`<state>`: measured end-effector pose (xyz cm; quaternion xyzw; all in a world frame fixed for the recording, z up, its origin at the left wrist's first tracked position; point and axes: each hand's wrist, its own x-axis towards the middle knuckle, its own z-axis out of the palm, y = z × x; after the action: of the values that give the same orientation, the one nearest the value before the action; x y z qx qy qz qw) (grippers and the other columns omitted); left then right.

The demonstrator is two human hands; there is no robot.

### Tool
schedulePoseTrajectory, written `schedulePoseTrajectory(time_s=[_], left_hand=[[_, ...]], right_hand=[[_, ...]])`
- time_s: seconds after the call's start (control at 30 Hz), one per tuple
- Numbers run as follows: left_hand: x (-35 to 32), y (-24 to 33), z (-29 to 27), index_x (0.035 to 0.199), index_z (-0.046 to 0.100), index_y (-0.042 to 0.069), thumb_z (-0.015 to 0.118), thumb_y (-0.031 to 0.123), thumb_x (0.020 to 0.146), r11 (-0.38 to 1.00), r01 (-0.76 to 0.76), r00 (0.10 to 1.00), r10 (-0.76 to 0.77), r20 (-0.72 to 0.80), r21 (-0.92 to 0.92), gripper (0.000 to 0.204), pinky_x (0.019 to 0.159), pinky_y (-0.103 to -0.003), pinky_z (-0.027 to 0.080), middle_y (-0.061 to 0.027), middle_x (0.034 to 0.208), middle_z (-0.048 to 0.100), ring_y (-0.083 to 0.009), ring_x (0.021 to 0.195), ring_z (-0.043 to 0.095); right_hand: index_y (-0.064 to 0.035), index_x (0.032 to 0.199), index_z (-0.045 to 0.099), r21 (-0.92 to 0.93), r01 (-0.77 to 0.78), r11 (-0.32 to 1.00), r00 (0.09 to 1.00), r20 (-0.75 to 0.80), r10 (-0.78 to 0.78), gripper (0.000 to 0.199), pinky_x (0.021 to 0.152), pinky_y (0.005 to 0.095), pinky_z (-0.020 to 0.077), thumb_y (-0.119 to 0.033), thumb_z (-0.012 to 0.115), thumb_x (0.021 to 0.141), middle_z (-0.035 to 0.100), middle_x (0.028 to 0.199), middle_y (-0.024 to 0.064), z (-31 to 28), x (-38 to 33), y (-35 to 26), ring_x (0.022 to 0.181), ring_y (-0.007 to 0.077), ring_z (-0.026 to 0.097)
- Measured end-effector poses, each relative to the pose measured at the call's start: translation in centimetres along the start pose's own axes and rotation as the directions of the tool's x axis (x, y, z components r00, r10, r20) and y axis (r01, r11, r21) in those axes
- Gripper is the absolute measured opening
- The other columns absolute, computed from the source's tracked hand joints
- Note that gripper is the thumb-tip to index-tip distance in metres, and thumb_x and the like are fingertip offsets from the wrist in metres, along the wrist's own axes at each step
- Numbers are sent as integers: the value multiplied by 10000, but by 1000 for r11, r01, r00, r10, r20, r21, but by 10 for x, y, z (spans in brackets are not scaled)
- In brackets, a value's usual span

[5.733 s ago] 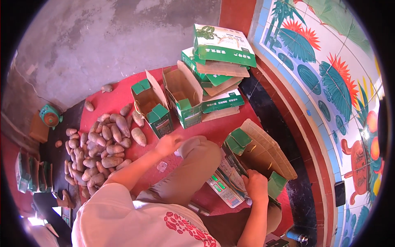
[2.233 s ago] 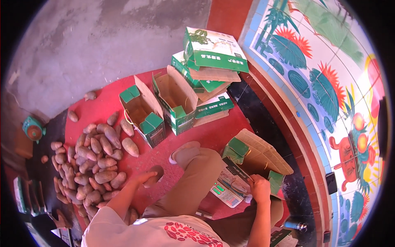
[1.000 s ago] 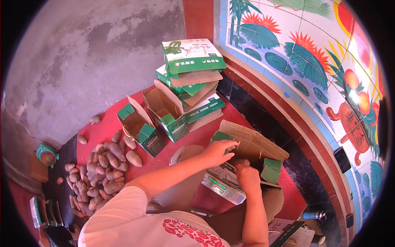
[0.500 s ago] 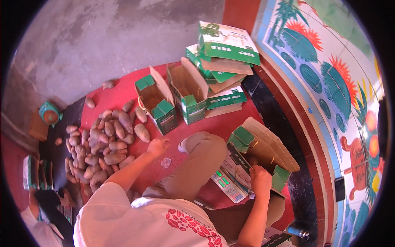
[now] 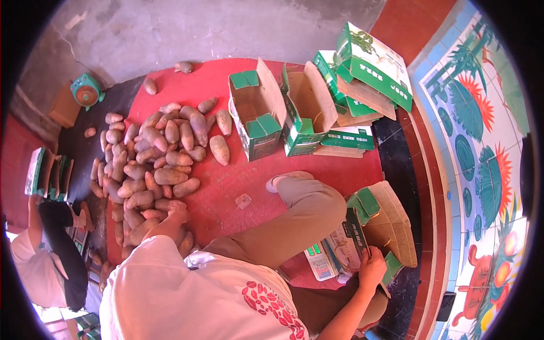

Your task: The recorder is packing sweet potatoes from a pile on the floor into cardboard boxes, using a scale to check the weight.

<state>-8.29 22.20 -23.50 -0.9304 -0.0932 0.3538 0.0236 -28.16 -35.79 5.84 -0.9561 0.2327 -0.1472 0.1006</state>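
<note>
My left hand [image 5: 177, 212] reaches down to the near right edge of a heap of sweet potatoes [image 5: 170, 177]. Its fingers blend with the tubers there, so whether it grips one cannot be seen. On my right, my right hand [image 5: 372, 267] is closed on the near rim of an open green-and-white cardboard box [image 5: 352, 241], its brown flaps [image 5: 391, 226] spread. The box rests at a digital scale [image 5: 321, 262] with a lit green display and keypad. What lies inside the box is mostly hidden.
Two open boxes [image 5: 258, 110] [image 5: 309, 107] stand on the red mat [image 5: 243, 187], beside stacked flattened boxes [image 5: 374, 68]. A teal fan-like device [image 5: 86, 92] sits far left. Another person [image 5: 51, 249] works at the left. A dark phone-like object [image 5: 446, 306] lies by the painted tile wall.
My left hand has moved left and down from the bare mat to the sweet potato heap. My right hand stays on the box rim. The whole view has shifted.
</note>
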Motion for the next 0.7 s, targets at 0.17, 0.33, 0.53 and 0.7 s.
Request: schedulePoseTrajectory(time_s=[0.17,0.33,0.53,0.7], left_hand=[[-31,-8,-15,1476,275,160,659,331,784,963,181,982,-164,95,-201,810,1133,-406,294,-182,1547,198,-348,1413,244],[-34,-9,-15,1478,258,143,679,344,776,964,204,978,-194,76,-173,843,1116,-464,304,-136,1553,206,-332,1409,257],[-48,-28,-23,1489,245,138,677,256,819,963,268,956,-264,127,-16,806,1090,-484,317,-104,1519,285,-319,1397,275],[-44,-51,-14,1484,256,117,756,425,744,957,279,944,-289,158,80,944,1099,-482,309,-116,1518,285,-328,1408,255]], right_hand=[[-53,879,631,-37,50,998,998,-22,-51,80,639,442,479,-104,639,819,623,822,137,1,0,-2,742,359,611],[-40,878,623,-69,44,997,999,-2,-44,93,643,438,477,-129,618,851,621,830,144,3,-2,2,757,370,609],[-33,888,615,-104,52,993,999,11,-51,116,648,441,474,-147,595,880,619,836,152,7,-1,1,768,383,603],[-37,884,611,-133,38,990,999,16,-36,110,643,443,474,-146,595,879,610,829,153,9,-2,6,768,381,604]])
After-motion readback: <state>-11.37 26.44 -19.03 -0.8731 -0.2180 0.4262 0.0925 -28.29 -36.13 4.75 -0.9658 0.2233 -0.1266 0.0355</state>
